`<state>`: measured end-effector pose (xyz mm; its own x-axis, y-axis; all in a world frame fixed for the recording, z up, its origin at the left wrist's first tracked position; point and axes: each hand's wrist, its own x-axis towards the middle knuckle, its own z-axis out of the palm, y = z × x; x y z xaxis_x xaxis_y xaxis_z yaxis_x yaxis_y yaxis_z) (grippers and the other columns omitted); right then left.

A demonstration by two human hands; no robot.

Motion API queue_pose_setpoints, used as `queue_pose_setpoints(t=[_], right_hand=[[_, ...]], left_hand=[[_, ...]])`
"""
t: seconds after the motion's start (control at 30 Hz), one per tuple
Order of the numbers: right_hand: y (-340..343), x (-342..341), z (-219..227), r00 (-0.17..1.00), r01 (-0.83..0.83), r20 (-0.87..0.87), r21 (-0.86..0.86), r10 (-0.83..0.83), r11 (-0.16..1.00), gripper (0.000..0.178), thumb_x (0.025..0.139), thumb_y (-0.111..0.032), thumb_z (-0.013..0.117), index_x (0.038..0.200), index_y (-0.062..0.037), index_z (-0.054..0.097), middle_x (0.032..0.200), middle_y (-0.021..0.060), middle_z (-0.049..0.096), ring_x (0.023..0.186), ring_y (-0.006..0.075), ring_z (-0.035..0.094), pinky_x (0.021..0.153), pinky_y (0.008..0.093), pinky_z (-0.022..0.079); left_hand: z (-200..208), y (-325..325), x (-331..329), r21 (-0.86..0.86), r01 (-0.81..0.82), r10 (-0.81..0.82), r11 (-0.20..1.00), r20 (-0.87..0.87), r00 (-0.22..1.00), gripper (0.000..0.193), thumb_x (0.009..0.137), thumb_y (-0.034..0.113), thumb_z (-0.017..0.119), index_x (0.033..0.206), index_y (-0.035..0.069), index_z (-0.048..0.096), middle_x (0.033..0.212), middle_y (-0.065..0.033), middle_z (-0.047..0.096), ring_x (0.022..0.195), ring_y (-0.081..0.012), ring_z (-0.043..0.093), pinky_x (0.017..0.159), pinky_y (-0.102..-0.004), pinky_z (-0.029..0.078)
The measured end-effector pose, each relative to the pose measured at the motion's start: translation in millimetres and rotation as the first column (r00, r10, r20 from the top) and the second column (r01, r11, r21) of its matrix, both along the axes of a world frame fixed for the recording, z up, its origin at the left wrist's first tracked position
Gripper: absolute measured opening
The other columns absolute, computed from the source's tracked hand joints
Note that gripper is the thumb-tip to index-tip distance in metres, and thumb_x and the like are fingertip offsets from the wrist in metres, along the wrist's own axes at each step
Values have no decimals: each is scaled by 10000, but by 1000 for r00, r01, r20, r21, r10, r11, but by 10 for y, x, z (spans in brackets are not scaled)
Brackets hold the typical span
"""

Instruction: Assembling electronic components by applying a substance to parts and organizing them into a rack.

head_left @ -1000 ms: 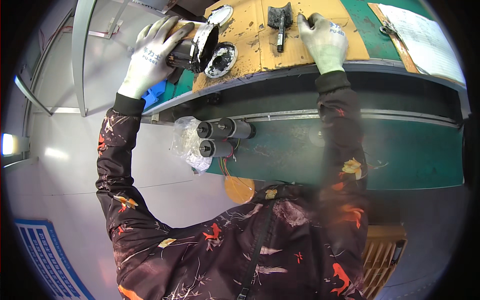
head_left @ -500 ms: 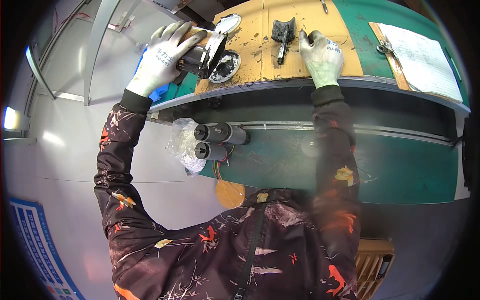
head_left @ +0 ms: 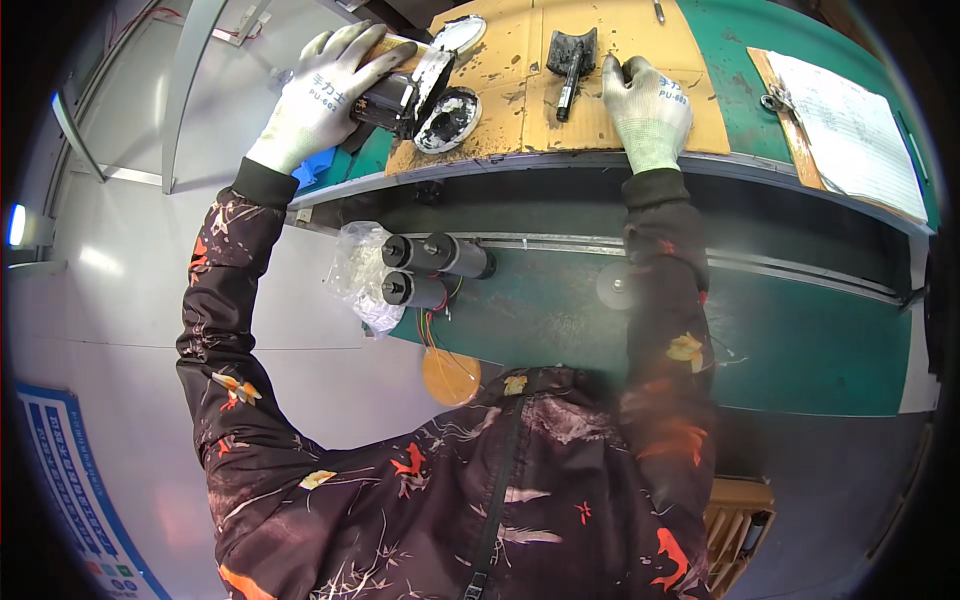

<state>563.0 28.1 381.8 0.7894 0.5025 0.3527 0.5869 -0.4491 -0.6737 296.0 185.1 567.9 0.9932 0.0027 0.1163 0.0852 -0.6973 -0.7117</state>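
My left hand [head_left: 325, 95], in a white glove with greyed fingertips, is closed around a dark can [head_left: 388, 103]. The can lies tilted, its black-smeared rim toward the right. Just beside that rim is a round white lid [head_left: 462, 118] with wet-looking black stuff on it. My right hand [head_left: 648, 108], gloved too, rests on stained cardboard [head_left: 520, 140] with fingers curled and thumb raised; whatever it may hold is hidden. Left of it lies a black-coated curved piece [head_left: 571, 52] with a black marker-like stick [head_left: 569, 92] on it.
Another whitish lid [head_left: 460, 33] lies behind the can. On the green bench [head_left: 725, 40] sits a clipboard with paper [head_left: 845, 130], at right. Below the bench edge, several dark cylindrical motors [head_left: 460, 255] with wires stand by a plastic bag [head_left: 358, 270]. A pen [head_left: 658, 10] lies at the back.
The view has shifted slightly. My left hand still holds the can tilted beside the lid, and my right hand stays by the curved piece.
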Motion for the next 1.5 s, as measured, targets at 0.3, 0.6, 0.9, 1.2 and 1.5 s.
queue_pose_setpoints(t=[0.3, 0.6, 0.9, 1.2, 1.5], right_hand=[[22, -9, -44, 999, 7, 34, 63, -9, 998, 418, 940, -458, 550, 900, -83, 730, 763, 170, 721, 779, 351, 723, 737, 452, 565], [27, 8, -44, 997, 28, 66, 75, -33, 997, 421, 939, -469, 550, 885, -90, 724, 753, 175, 717, 777, 359, 721, 730, 467, 566], [3, -25, -1, 1000, 3, 31, 59, -5, 998, 436, 943, -475, 540, 931, -86, 736, 811, 182, 730, 827, 359, 721, 797, 455, 551], [26, -43, -13, 997, 35, 69, 15, -36, 999, 439, 953, -478, 552, 920, -85, 745, 779, 154, 732, 797, 335, 726, 769, 434, 557], [-1, -32, 44, 998, 34, 46, -18, -33, 999, 422, 951, -473, 558, 903, -94, 735, 775, 149, 732, 793, 333, 727, 765, 432, 559]], left_hand=[[9, -8, 4, 41, 15, -14, 999, -28, 1000, 754, 719, 167, 781, 1424, 258, 531, 1447, -102, 515, 1349, -327, 471, 1107, -493, 389], [54, -30, 61, 77, 21, -18, 997, -34, 999, 774, 713, 178, 784, 1440, 233, 525, 1477, -96, 496, 1383, -304, 438, 1139, -479, 353], [24, -57, 26, 43, 4, -3, 999, -18, 1000, 776, 681, 138, 798, 1411, 220, 549, 1476, -97, 495, 1381, -319, 443, 1121, -475, 382], [180, -258, 20, -62, 67, -69, 996, -31, 997, 628, 658, 103, 693, 1283, 130, 637, 1404, -185, 540, 1276, -389, 499, 1057, -508, 400], [-22, -18, -30, 57, -15, 15, 998, 0, 1000, 753, 670, 123, 798, 1383, 217, 574, 1454, -96, 510, 1369, -325, 454, 1108, -475, 408]])
